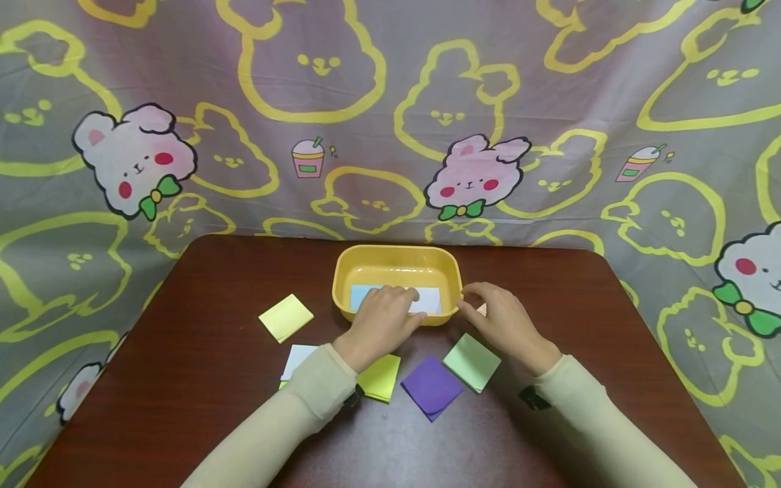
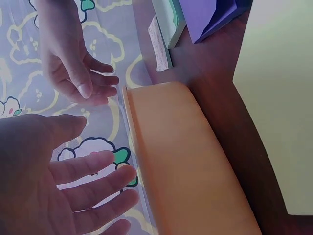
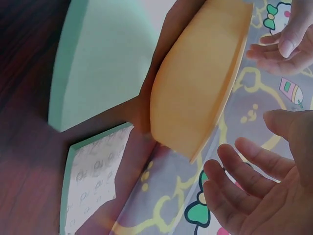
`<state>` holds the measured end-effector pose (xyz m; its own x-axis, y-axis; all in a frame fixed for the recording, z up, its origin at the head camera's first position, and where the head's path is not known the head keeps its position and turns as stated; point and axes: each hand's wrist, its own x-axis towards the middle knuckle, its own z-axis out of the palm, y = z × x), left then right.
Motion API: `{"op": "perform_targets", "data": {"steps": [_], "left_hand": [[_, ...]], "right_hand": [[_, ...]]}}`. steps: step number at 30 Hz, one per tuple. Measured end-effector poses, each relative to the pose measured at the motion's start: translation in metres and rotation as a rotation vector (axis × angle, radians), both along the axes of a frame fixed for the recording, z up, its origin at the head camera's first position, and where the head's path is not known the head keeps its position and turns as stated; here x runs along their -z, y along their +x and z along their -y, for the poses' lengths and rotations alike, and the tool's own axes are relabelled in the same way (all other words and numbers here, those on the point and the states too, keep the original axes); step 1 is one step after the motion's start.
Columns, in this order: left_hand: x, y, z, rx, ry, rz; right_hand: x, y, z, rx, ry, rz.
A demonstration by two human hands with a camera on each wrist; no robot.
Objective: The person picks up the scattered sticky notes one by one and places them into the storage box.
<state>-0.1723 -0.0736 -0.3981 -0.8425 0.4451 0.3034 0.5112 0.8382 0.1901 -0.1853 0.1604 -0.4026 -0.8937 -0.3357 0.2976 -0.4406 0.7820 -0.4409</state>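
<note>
A yellow plastic tub (image 1: 396, 256) stands at the back of the table, with a light blue sticky note pad (image 1: 360, 298) and a white one (image 1: 430, 301) lying inside. My left hand (image 1: 381, 318) hovers over the tub's front rim, its fingers loosely extended and holding nothing. At the tub's right end is my right hand (image 1: 503, 325), also without anything in its grasp; the right wrist view shows its fingers (image 3: 244, 176) spread apart from the tub. Below that hand lies a pad with a patterned face (image 3: 95, 171), mostly hidden in the head view.
In front of the tub lie a green pad (image 1: 472, 362), a purple pad (image 1: 432, 388), a bright yellow pad (image 1: 379, 379) and a whitish pad (image 1: 299, 359) partly covered by the left sleeve. A pale yellow pad (image 1: 286, 317) is left of the tub. A patterned curtain (image 1: 378, 135) hangs behind.
</note>
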Motion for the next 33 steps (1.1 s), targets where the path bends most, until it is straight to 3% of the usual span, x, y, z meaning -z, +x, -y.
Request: {"op": "perform_targets", "data": {"steps": [33], "left_hand": [[0.003, 0.012, -0.024, 0.088, -0.005, 0.000]], "right_hand": [[0.032, -0.008, -0.041, 0.090, 0.060, 0.029]]}}
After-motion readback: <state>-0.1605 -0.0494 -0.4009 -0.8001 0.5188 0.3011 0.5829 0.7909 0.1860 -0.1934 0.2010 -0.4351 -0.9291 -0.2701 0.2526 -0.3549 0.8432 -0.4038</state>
